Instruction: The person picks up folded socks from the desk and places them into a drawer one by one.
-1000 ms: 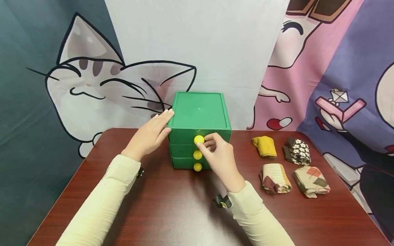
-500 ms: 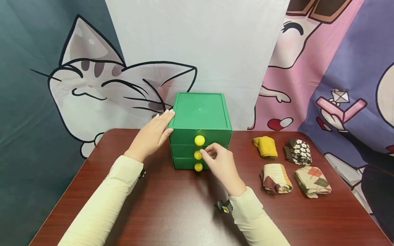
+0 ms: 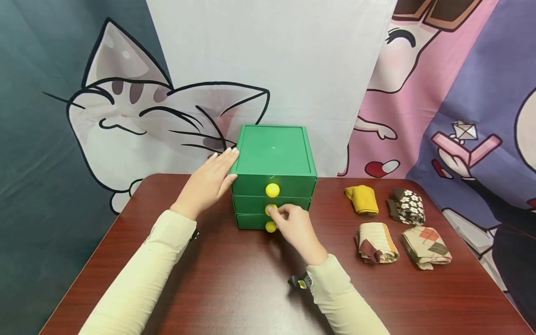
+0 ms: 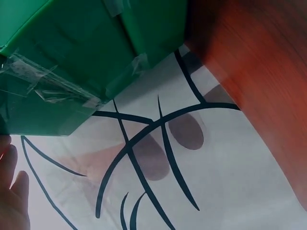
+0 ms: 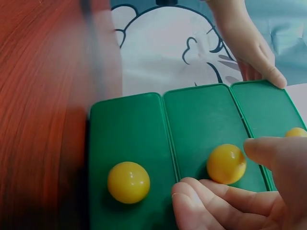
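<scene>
A green three-drawer box [image 3: 274,149] stands near the table's back edge, its drawer fronts flush, each with a round yellow knob. My left hand [image 3: 207,184] rests its straight fingers against the box's left side near the top edge. Thumb and index finger of my right hand [image 3: 297,232] pinch the middle knob [image 5: 226,164]; the right wrist view shows the thumb on one side and curled fingers on the other. The top knob [image 3: 272,190] and the bottom knob [image 5: 128,182] are untouched. Only a few left fingertips [image 4: 18,187] show in the left wrist view.
Right of the box on the brown table [image 3: 234,288] lie a folded yellow cloth [image 3: 362,200], a dark flowered one [image 3: 408,207], a cream striped one [image 3: 377,243] and an argyle one [image 3: 427,246]. A printed curtain [image 3: 268,56] hangs close behind.
My right hand has let go of the top knob, moved down and taken hold of the middle one. The left hand has stayed at the box's side.
</scene>
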